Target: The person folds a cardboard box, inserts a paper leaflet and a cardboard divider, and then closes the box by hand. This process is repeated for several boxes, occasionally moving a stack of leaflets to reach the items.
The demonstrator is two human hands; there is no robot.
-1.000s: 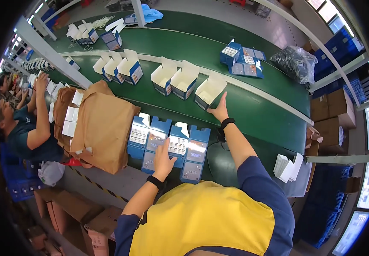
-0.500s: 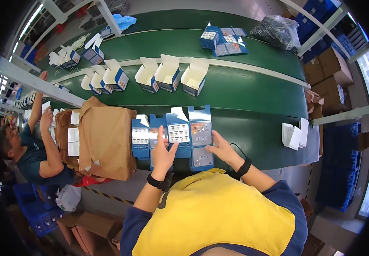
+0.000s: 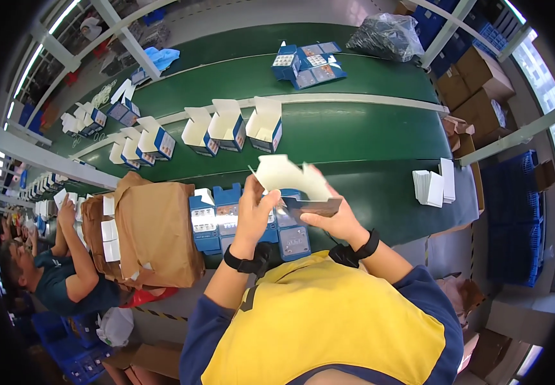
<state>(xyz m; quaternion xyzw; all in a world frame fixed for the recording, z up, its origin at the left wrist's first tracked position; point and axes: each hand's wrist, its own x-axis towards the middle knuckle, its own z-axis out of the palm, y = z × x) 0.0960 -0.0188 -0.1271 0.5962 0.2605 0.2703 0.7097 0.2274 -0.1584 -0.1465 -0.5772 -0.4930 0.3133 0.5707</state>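
Note:
Raised over the near edge of the bench is a cardboard carton (image 3: 293, 179), partly unfolded, its white inside facing up and away from me. My left hand (image 3: 254, 212) grips its left side, with the thumb toward the middle. On the right side, my right hand (image 3: 340, 219) is closed around the carton's edge, thumb underneath. Some of the fingers are hidden behind the board. Below my hands lie several flat blue printed cartons (image 3: 207, 224) side by side, partly covered by my left hand and wrist.
A large brown paper-covered bundle (image 3: 159, 224) stands on the left, beside a co-worker (image 3: 66, 269). Open-topped boxes (image 3: 264, 125) line the middle of the green bench. White card pieces (image 3: 426, 186) sit at right. Farther back are more blue cartons (image 3: 316, 70) and a dark plastic bag (image 3: 385, 38).
Both hands have lifted a carton off the flat row and opened it out, so its white inside shows. The view has shifted slightly.

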